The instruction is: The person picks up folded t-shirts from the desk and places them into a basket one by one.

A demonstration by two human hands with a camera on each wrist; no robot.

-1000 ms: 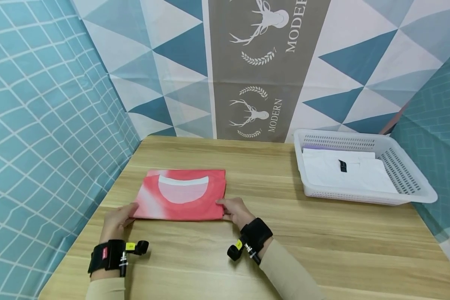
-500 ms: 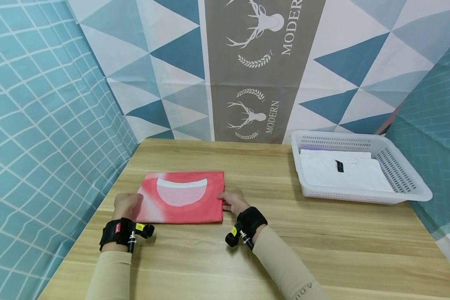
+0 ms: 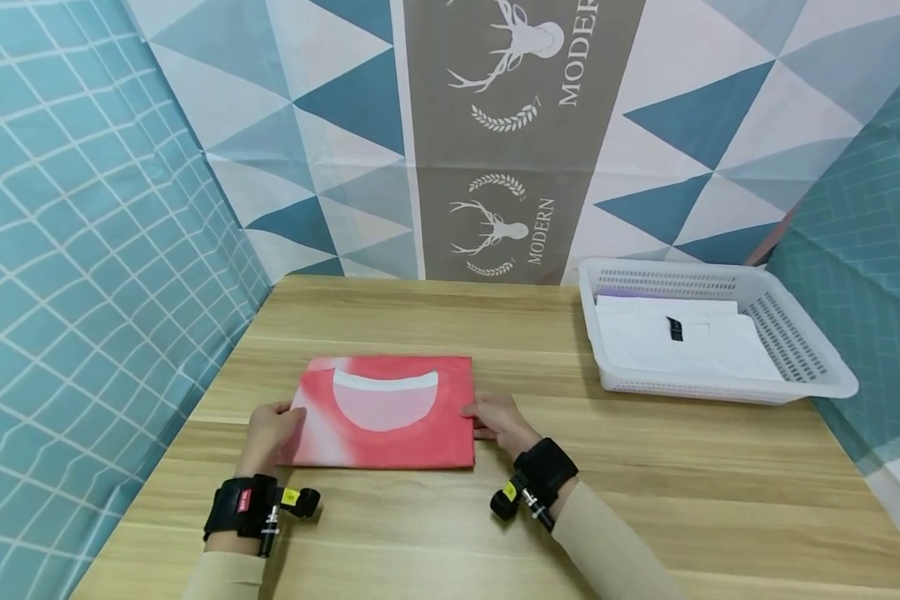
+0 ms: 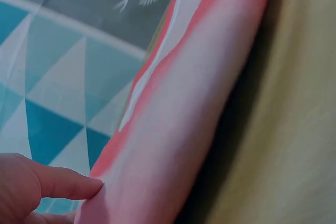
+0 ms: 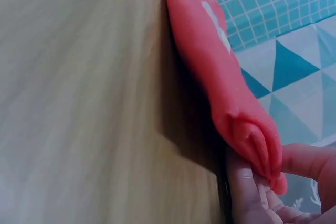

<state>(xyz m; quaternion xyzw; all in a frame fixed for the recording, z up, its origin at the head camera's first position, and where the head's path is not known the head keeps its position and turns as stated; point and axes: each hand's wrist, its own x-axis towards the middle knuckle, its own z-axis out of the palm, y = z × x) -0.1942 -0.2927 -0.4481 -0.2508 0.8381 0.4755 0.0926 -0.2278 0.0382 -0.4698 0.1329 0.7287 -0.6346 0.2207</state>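
A folded red garment point(image 3: 390, 417), with a pale pink panel and a white band that looks like a shirt's neckline, lies level between my hands in the head view. My left hand point(image 3: 272, 429) grips its left edge, thumb on top, as the left wrist view also shows on the pale cloth point(image 4: 173, 103). At the opposite edge my right hand point(image 3: 501, 419) pinches the folded layers. In the right wrist view the thumb is above and the fingers point(image 5: 244, 184) are under the rolled folds point(image 5: 249, 135). A dark shadow shows beneath the cloth there, so it appears slightly raised.
A white perforated plastic basket point(image 3: 592, 333) stands at the back right of the wooden table point(image 3: 525, 333). Inside lies a folded white garment point(image 3: 660, 350) with a black label. Patterned cloth walls point(image 3: 360, 100) close off the back and both sides.
The folded red garment has shifted right and nearer to me, with both hands moving along. My left hand has changed its hold along the left edge.
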